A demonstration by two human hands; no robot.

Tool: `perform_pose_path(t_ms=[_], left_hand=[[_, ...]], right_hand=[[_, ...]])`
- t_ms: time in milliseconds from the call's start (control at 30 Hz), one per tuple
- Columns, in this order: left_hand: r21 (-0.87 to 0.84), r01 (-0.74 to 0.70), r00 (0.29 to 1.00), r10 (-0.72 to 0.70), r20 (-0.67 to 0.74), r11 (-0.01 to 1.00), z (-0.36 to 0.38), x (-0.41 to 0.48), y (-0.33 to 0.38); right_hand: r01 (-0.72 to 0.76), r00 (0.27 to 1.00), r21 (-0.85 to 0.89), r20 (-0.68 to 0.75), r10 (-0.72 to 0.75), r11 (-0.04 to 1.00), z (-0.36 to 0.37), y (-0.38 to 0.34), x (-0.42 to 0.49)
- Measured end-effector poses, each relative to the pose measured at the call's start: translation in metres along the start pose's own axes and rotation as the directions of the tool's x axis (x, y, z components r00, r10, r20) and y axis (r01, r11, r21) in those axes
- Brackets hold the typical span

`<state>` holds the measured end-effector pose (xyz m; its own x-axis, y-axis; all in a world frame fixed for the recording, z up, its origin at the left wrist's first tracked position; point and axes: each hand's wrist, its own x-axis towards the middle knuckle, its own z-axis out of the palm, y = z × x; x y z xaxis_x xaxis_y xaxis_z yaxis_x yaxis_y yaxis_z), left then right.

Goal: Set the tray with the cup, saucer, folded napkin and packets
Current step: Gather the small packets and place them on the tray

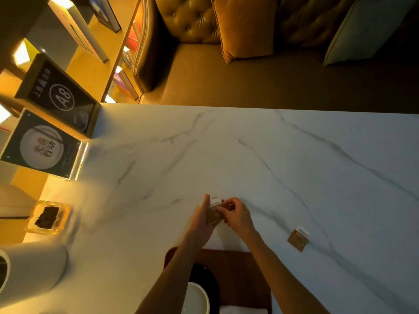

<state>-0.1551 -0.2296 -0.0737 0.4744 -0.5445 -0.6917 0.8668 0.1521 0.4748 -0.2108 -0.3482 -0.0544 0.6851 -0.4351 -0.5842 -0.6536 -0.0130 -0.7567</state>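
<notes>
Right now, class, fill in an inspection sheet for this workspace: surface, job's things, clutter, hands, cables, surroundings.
Surface: white marble table.
Job's things: wooden tray at near edge holding black saucer, white cup, white napkin; one brown packet lies apart on the table.
Clutter: glass ashtray, sign stands.
Hands: left hand and right hand both hold packets.
Cables: nothing seen.
Surroundings: leather sofa, cushions.
</notes>
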Motion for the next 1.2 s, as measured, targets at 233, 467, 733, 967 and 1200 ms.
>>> perform_pose_path(t_ms=[233,467,733,967,1200], left_hand=[[0.185,-0.039,0.999,0.031,0.042,0.982,0.014,-0.015,-0.010],[0.174,0.065,0.991,-0.043,-0.129,0.983,0.033,-0.018,-0.028],[0.151,0.188,0.970,-0.159,-0.186,0.970,0.046,-0.028,-0.054],[0.068,0.216,0.970,-0.206,-0.128,0.974,0.055,-0.030,-0.063],[0.155,0.187,0.982,-0.186,-0.019,0.970,0.054,-0.034,-0.059]], right_hand=[[0.049,0.999,-0.004,-0.009,-0.049,0.999,-0.005,0.004,-0.017],[-0.053,0.926,-0.076,-0.376,0.021,0.996,-0.049,0.038,-0.046],[-0.456,0.696,-0.183,-0.684,0.220,0.871,-0.121,0.094,-0.073],[-0.408,0.725,-0.071,-0.632,0.275,0.910,-0.127,0.091,-0.062],[-0.032,0.986,0.132,-0.157,0.053,0.991,-0.083,0.064,-0.065]])
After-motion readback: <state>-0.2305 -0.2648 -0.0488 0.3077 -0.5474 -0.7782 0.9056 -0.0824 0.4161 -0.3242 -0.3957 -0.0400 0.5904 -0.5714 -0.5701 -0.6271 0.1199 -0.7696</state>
